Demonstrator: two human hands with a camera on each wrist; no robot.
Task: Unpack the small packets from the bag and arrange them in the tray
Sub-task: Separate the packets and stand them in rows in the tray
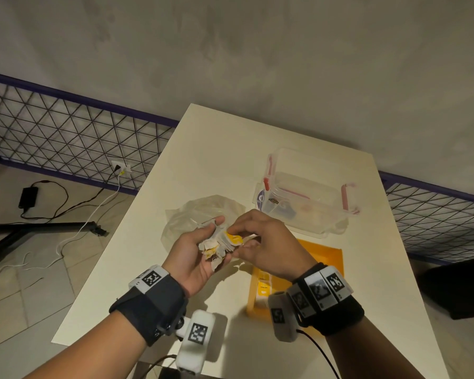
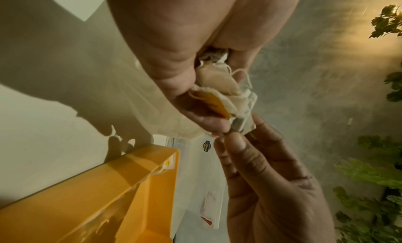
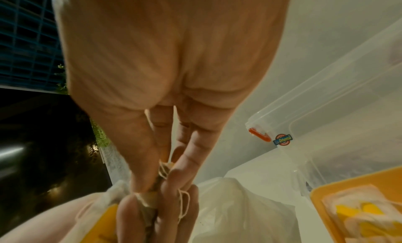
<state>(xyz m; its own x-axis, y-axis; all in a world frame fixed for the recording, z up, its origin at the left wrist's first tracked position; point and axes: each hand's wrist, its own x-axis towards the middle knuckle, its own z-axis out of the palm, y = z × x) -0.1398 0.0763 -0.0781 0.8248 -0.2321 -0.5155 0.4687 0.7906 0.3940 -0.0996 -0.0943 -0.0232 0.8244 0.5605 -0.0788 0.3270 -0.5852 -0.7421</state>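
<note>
Head view: a white table [image 1: 208, 149] is seen beside a grey wall, with a clear plastic box [image 1: 304, 192] with red latches standing at its far right. A round red-rimmed sticker [image 3: 282, 139] is borne on the box, but its lettering cannot be read with certainty. An orange tray [image 1: 326, 255] lies near the box on the near side, largely hidden by the right hand; several small packets [image 3: 361, 210] with yellow tags are already laid in it, and dark print on the tags is too small to read. A crumpled clear plastic bag [image 1: 197, 214] is spread on the table left of the box, just beyond the hands. A bunch of small packets [image 1: 216, 247], pale paper sachets with strings and yellow tags, is held above the table, between the bag and the tray, in the left hand [image 1: 195, 253], whose fingers are curled around it with the palm turned up. One packet at the right edge of the bunch is pinched between the thumb and forefinger of the right hand [image 1: 266, 242], the remaining fingers [image 2: 239, 153] being bent close beside it. Both wrists are wrapped in black bands [image 1: 153, 305] carrying square black-and-white markers.
</note>
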